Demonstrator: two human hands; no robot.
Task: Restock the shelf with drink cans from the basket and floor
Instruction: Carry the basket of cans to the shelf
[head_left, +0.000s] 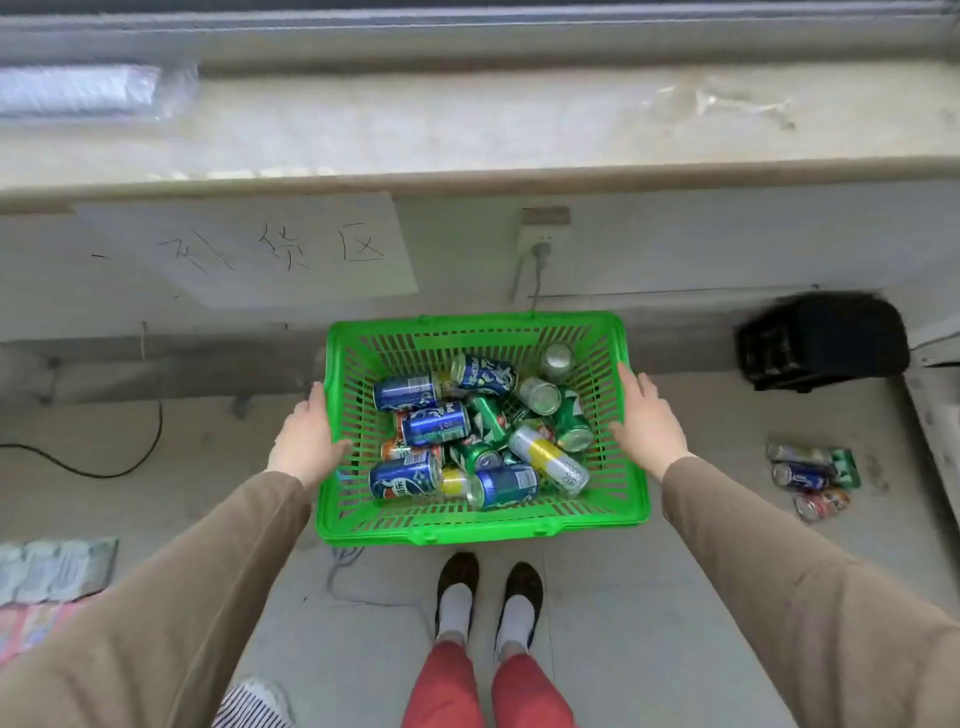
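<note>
Far left on the floor: one black cable (98, 470) looping, one flat patterned mat (52, 569) at the frame edge. One white paper sign (249, 249) with handwritten characters is stuck to the wall under the ledge. Your left hand (306, 439) is flat against the basket's left wall, fingers straight, thumb hooked over the rim; not curled round anything. Centre: one green plastic basket (483, 522), rectangular, slotted lattice walls, sitting on the floor just ahead of your two feet. Inside, a loose heap of aluminium cans lying on their sides: five blue cans (405, 475), roughly four green cans (571, 423), two silver-and-yellow slim ones, two bare silver ends facing up, orange ones mostly buried. Exact total can't be told. Your right hand (647, 423) mirrors the left, fingers extended against the right wall, nothing clamped. Right: one black boxy device (823, 340) by the wall, and a small cluster of floor cans (810, 475), about four, well apart from the basket.
</note>
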